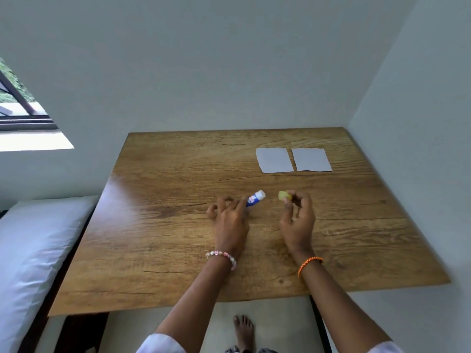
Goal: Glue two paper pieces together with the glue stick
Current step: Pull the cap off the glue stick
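Holding one glue stick [255,197], one cap [284,195]; two papers [274,160].

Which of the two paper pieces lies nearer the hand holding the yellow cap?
The left paper piece. It lies closer to the table's middle and to the right hand with the cap; the other paper piece sits nearer the right wall.
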